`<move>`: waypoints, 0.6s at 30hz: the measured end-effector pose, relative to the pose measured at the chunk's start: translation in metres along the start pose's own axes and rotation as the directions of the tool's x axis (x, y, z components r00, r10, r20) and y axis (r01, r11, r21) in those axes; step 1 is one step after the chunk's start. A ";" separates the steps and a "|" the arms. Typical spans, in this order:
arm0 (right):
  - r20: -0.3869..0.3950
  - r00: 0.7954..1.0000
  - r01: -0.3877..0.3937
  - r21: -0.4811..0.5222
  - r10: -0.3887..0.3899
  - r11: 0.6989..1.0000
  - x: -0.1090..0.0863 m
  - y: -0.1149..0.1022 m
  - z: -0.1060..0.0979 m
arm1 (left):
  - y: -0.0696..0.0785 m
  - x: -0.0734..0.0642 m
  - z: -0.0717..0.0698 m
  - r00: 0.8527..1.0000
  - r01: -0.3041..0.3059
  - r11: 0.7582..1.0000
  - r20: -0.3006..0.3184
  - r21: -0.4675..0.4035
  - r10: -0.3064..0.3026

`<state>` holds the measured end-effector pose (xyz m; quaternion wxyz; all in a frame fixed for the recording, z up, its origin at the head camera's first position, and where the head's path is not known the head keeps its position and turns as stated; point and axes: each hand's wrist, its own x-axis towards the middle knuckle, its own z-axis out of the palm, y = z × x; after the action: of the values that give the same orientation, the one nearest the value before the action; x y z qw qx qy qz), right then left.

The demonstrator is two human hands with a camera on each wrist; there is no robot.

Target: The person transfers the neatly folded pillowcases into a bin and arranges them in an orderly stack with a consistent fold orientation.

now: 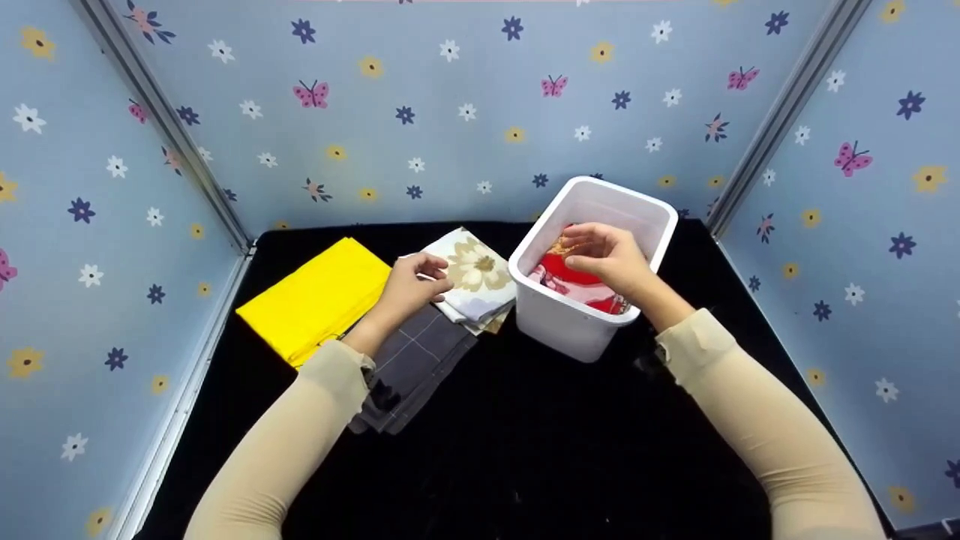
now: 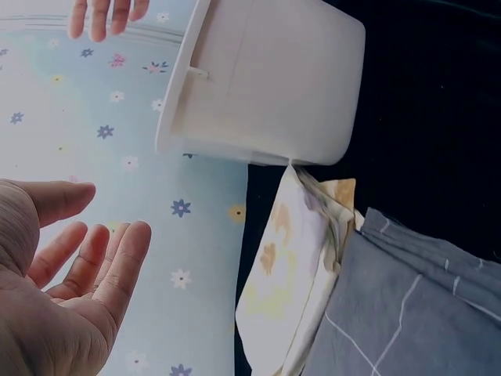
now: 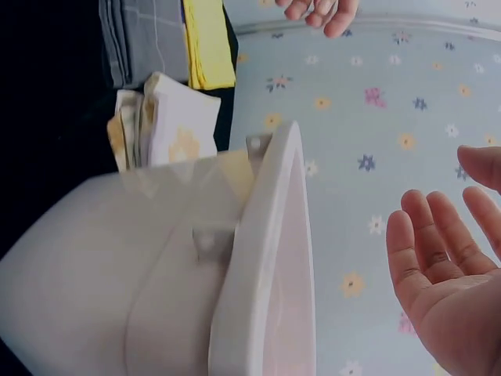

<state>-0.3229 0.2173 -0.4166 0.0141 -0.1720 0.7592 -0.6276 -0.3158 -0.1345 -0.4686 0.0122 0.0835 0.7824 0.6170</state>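
Observation:
My left hand (image 1: 417, 283) hovers over the folded cloths with loosely bent fingers and nothing in its grasp. Below and beside it lie a white floral cloth (image 1: 474, 270), a dark grey checked cloth (image 1: 420, 356) and a bright yellow cloth (image 1: 319, 296). My right hand (image 1: 609, 256) is above the mouth of a white plastic bin (image 1: 566, 330), fingers relaxed, thumb apart, holding nothing. Inside the bin sits a red patterned cloth (image 1: 574, 271), partly hidden by that hand. In the left wrist view the floral cloth (image 2: 274, 274) reaches the bin's (image 2: 274, 86) base.
A black-covered table (image 1: 525, 450) carries everything. Light blue flowered panels (image 1: 450, 112) stand at the back and on both sides, joined by metal corner posts (image 1: 780, 112). The bin stands near the back right, its rim raised well above the cloths.

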 end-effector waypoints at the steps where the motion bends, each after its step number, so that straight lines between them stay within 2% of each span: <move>1: 0.006 1.000 0.001 0.005 -0.001 1.000 -0.001 -0.001 0.003 | -0.001 -0.001 -0.002 1.000 -0.001 1.000 -0.001 0.002 0.001; 6: 0.038 0.999 -0.008 0.050 0.006 0.999 -0.006 -0.006 0.017 | -0.005 -0.006 -0.012 1.000 0.004 1.000 -0.005 0.011 -0.004; 13: 0.067 0.996 0.053 0.063 -0.057 0.997 -0.005 -0.004 0.035 | -0.008 -0.014 -0.022 0.999 0.028 0.999 -0.016 0.019 -0.028; 18: 0.098 0.993 0.062 0.078 -0.070 0.995 -0.004 -0.002 0.048 | -0.011 -0.019 -0.030 0.999 0.043 0.999 -0.028 0.027 -0.042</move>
<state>-0.3071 0.1727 -0.4254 0.0378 -0.2276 0.7274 -0.6463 -0.3018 -0.1690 -0.4739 0.0133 0.0585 0.7924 0.6070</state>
